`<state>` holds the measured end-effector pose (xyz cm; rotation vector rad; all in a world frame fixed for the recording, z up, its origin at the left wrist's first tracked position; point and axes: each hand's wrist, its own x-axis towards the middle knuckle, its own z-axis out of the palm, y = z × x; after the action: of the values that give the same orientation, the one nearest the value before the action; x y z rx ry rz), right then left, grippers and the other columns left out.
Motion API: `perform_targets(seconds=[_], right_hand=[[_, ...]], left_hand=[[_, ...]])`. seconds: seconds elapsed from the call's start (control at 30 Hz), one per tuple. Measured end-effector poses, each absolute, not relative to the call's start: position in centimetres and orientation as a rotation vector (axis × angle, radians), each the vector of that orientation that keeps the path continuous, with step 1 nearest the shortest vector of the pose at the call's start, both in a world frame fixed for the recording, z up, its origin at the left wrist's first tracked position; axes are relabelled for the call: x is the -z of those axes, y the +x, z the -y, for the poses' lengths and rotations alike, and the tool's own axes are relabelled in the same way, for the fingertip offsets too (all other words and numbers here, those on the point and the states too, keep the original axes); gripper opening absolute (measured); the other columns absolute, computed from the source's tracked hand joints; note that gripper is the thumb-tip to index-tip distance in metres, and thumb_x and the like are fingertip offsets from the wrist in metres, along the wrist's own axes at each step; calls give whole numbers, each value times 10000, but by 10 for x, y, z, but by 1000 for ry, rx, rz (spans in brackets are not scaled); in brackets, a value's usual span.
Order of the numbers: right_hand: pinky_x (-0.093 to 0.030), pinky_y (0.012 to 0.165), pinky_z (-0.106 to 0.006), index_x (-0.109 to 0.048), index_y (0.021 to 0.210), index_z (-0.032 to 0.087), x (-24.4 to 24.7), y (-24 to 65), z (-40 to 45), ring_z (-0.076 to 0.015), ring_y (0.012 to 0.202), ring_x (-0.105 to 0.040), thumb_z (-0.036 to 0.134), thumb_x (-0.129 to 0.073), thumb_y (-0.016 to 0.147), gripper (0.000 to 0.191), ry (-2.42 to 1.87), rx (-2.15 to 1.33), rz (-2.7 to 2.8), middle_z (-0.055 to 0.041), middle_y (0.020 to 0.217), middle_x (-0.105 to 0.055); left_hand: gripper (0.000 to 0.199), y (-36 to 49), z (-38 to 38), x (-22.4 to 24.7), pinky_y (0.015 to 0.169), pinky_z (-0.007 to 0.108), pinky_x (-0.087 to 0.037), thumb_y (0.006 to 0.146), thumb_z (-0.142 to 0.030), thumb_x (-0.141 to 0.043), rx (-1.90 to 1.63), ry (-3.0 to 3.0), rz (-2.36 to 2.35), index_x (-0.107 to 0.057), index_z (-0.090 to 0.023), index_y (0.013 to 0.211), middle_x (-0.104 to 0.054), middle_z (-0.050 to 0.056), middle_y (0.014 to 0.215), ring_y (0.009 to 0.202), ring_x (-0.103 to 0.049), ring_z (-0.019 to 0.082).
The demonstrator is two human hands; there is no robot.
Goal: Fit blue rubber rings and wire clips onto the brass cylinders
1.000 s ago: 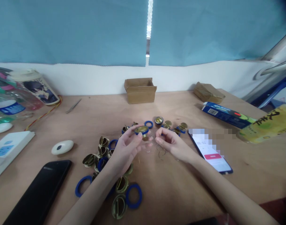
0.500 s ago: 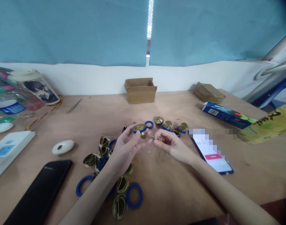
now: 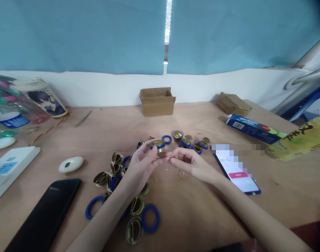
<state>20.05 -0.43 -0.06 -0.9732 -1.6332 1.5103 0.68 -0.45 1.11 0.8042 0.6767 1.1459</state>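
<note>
Between its thumb and fingers, my left hand (image 3: 144, 157) grips a round brass fitting (image 3: 158, 144) with a blue ring around it. The brass lid faces up, tilted a little. My right hand (image 3: 184, 161) pinches a thin wire ring (image 3: 170, 154) close to the underside of that fitting; whether the two touch I cannot tell. More thin rings (image 3: 181, 172) lie on the table beneath my right fingers. Several brass fittings (image 3: 133, 229) and loose blue rings (image 3: 150, 219) are scattered under and around my left forearm. Behind my hands sit other brass fittings fitted with blue rings (image 3: 186, 141).
A small open cardboard box (image 3: 158, 106) stands against the back wall. A lit phone (image 3: 237, 171) lies to the right, near a blue box (image 3: 251, 128) and a yellow packet (image 3: 301, 140). On the left are a black phone (image 3: 44, 217), a white oval object (image 3: 71, 164) and a power strip (image 3: 14, 168).
My right hand has shifted slightly left, bringing the wire ring nearer the brass fitting. The fitting in my left hand has tilted so more of its side shows.
</note>
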Motion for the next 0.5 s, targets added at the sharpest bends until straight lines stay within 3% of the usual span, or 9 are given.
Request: perform_targets(seconds=[0.27,0.5], right_hand=[[-456,459,-197,-641,872,165,-1,206,3,-88,474,-574,410,-627,922,250,-934,-1721,1472,11,636,-657],[-351,396,-163,-635,786,176,-9,218,-3,-63,411,-458,338,-639,914,207,-887,-1648,1199,41,532,-584]], left_hand=[[345,8,7,-11,872,387,-570,839,-277,-734,-1169,1025,-722,-610,-212,1154,-674,82,1169,1024,-684,244],[405,8,9,-10,888,325,-543,784,-173,-759,-1153,1340,-849,-611,-209,1160,-673,74,1144,1013,-649,205]])
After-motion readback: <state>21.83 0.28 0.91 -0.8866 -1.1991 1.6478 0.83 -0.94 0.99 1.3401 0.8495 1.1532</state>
